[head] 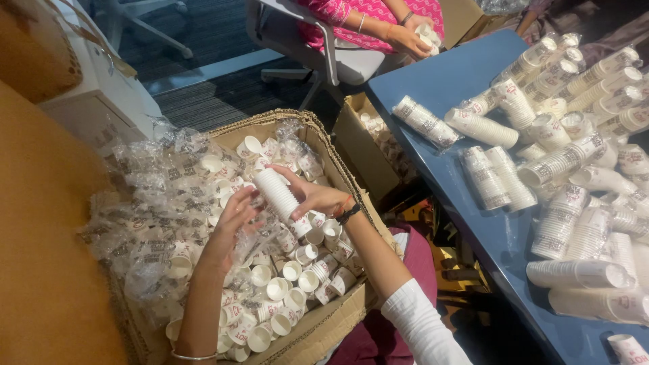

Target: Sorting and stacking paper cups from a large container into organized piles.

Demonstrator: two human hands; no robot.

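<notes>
My right hand (316,196) grips a stack of white paper cups (279,197) above an open cardboard box (338,318). The stack points up and left, away from the palm. My left hand (233,217) reaches in beside the stack's far end, fingers spread, touching clear plastic wrap (169,196). Below both hands the box holds several loose white paper cups (291,284) and crumpled plastic sleeves.
A blue table (466,203) at right carries several wrapped cup stacks (561,162). A second cardboard box (368,145) with cups stands between box and table. Another person in pink (378,20) sits on a chair at the far end, holding cups.
</notes>
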